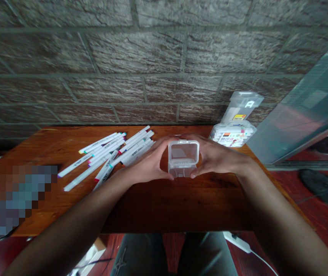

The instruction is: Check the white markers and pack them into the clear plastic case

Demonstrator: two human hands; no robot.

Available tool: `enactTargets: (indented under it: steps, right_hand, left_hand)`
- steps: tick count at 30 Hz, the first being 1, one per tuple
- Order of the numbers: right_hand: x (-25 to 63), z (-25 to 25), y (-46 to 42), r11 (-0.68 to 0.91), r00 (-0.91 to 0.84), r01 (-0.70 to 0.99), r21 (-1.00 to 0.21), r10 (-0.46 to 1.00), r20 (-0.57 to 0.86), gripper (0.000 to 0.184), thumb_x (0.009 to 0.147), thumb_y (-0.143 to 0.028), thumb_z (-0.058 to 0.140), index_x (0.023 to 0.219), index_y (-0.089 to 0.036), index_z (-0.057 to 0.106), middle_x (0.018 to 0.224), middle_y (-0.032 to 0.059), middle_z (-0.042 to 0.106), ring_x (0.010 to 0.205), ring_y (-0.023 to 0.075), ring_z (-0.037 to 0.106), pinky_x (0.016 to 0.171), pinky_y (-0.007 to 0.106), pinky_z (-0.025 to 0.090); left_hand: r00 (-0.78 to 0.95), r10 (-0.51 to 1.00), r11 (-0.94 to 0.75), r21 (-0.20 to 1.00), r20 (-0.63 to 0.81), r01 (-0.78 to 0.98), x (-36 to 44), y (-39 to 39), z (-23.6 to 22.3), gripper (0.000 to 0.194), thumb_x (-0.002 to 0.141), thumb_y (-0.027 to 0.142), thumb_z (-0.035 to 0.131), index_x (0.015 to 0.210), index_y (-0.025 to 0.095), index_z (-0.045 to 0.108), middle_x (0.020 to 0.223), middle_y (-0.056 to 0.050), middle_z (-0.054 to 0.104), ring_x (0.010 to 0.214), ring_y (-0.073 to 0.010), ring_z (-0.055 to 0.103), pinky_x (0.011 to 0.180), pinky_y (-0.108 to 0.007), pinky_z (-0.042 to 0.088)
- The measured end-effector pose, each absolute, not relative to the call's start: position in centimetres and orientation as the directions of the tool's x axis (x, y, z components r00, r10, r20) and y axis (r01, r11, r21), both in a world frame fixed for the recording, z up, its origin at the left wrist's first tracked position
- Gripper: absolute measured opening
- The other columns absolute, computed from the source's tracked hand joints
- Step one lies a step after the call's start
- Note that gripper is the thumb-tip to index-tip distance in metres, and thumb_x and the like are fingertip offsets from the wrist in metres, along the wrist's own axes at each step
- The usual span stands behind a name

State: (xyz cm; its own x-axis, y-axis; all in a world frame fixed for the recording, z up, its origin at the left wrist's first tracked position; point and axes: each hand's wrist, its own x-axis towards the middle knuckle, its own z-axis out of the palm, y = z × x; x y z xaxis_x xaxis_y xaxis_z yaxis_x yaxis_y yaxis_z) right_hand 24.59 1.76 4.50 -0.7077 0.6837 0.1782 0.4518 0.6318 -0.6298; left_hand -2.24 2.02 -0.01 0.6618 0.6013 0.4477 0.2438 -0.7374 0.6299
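A small clear plastic hinged box [183, 158] stands between my hands, above the wooden tabletop [175, 203]. My left hand [149, 163] grips its left side, and my right hand [212, 156] grips its right side. Its interior looks empty, though the lid's state is hard to tell. Left of my left hand, several white double-ended markers [112, 153] lie in a loose pile, with their coloured caps showing. My left wrist is close to the nearest markers without clearly touching them.
A clear bag [240, 107] and a bundle of wrapped markers [233, 134] stand at the table's back right, against a brick wall [164, 50]. A glass panel [302, 115] rises at right. A pixelated patch [14, 199] covers the left. A white power strip [235, 241] lies below.
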Motion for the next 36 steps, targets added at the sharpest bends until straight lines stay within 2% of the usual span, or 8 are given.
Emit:
enactTargets:
  steps: [6,14,18,25,31,36]
  right_hand:
    - [24.74,4.35,1.90,0.655,-0.726,0.431,-0.621,0.660,0.192,0.105,0.065,-0.040,0.097,0.155,-0.034,0.044,0.156,0.0050,0.052,0.146,0.0355,0.047,0.123,0.049,0.036]
    - [24.92,4.06,1.84,0.652,-0.725,0.452,-0.609,0.666,0.174,0.110,0.059,-0.038,0.099,0.154,-0.028,0.045,0.152,0.0079,0.053,0.145,0.0353,0.047,0.123,0.047,0.035]
    - [25.15,3.76,1.89,0.654,-0.722,0.470,-0.593,0.671,0.169,0.113,0.059,-0.033,0.099,0.156,-0.029,0.042,0.154,0.0069,0.051,0.146,0.0345,0.046,0.124,0.045,0.034]
    - [24.79,4.20,1.78,0.698,-0.747,0.451,-0.556,0.636,0.193,0.106,0.062,-0.025,0.097,0.155,-0.030,0.046,0.157,0.0063,0.049,0.146,0.0329,0.046,0.125,0.045,0.033]
    - [24.60,4.36,1.51,0.670,-0.718,0.484,-0.562,0.672,0.183,0.110,0.060,-0.025,0.099,0.155,-0.028,0.045,0.156,0.0096,0.050,0.147,0.0337,0.046,0.123,0.047,0.036]
    - [24.60,4.26,1.58,0.672,-0.720,0.466,-0.576,0.666,0.195,0.106,0.062,-0.025,0.098,0.154,-0.031,0.045,0.157,0.0072,0.050,0.148,0.0330,0.045,0.124,0.047,0.036]
  left_hand:
    - [0.655,0.601,-0.748,0.611,0.458,0.260,-2.20,1.97,0.07,0.111,0.064,0.034,0.096,0.157,0.034,0.034,0.157,-0.013,0.046,0.146,-0.0406,0.045,0.123,-0.061,0.036]
    - [0.662,0.612,-0.735,0.621,0.433,0.273,-2.24,1.92,0.18,0.110,0.066,0.035,0.094,0.157,0.032,0.032,0.159,-0.014,0.044,0.147,-0.0405,0.043,0.123,-0.062,0.034]
    - [0.665,0.604,-0.739,0.622,0.440,0.260,-2.29,2.05,0.02,0.110,0.066,0.037,0.095,0.157,0.032,0.033,0.159,-0.014,0.045,0.147,-0.0400,0.044,0.124,-0.059,0.034]
    - [0.692,0.575,-0.752,0.615,0.436,0.237,-2.71,2.39,0.13,0.112,0.068,0.043,0.094,0.160,0.033,0.031,0.161,-0.015,0.043,0.148,-0.0411,0.042,0.124,-0.059,0.034]
    - [0.694,0.570,-0.756,0.612,0.439,0.233,-2.88,2.38,0.39,0.111,0.069,0.044,0.094,0.160,0.032,0.032,0.160,-0.016,0.044,0.147,-0.0418,0.044,0.122,-0.060,0.036]
    - [0.686,0.569,-0.762,0.604,0.454,0.233,-2.79,2.33,0.28,0.109,0.070,0.043,0.093,0.160,0.031,0.034,0.159,-0.016,0.046,0.146,-0.0407,0.046,0.122,-0.060,0.037]
